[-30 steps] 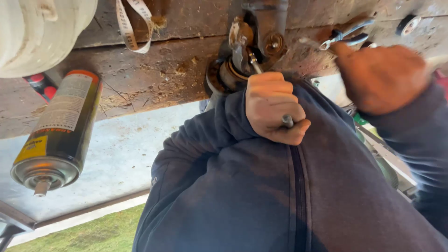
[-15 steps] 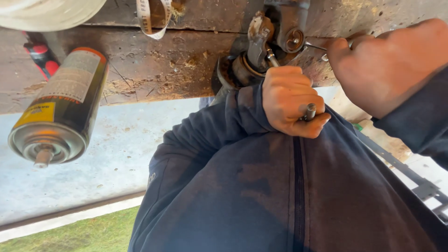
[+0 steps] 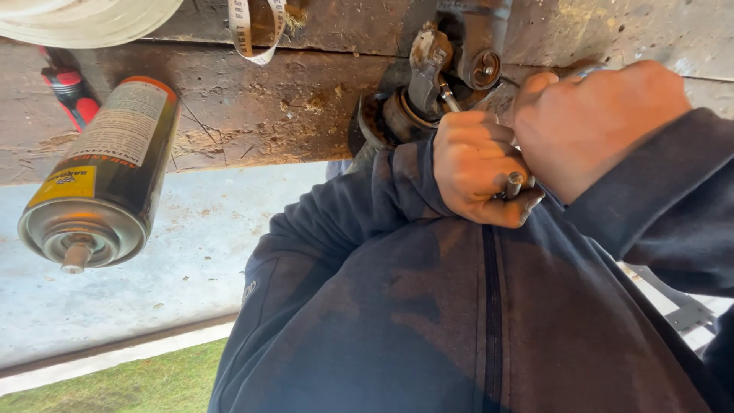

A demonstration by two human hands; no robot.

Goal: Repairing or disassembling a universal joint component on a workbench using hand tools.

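Note:
My left hand (image 3: 478, 164) is closed around a metal tool handle, whose round end (image 3: 514, 183) sticks out below my fingers. The tool's shaft (image 3: 447, 95) runs up to a greasy metal joint assembly (image 3: 428, 84) mounted at the edge of a worn wooden plank (image 3: 252, 107). My right hand (image 3: 596, 122) is a fist pressed against the left one. It grips a slim metal wrench that is almost fully hidden; only a thin bar (image 3: 506, 79) reaches toward the round fitting (image 3: 485, 70). My dark zipped jacket (image 3: 459, 321) fills the lower view.
A spray can (image 3: 99, 176) lies on the plank at left, nozzle toward me. Behind it are a red-handled tool (image 3: 69, 88), a white rounded object (image 3: 84, 15) and a hanging measuring tape (image 3: 256, 30). A concrete floor (image 3: 153, 260) and grass (image 3: 115, 382) lie below.
My right hand has moved left, from apart at the right edge to pressing against my left hand. The left hand keeps its grip, and the view has shifted closer to the joint.

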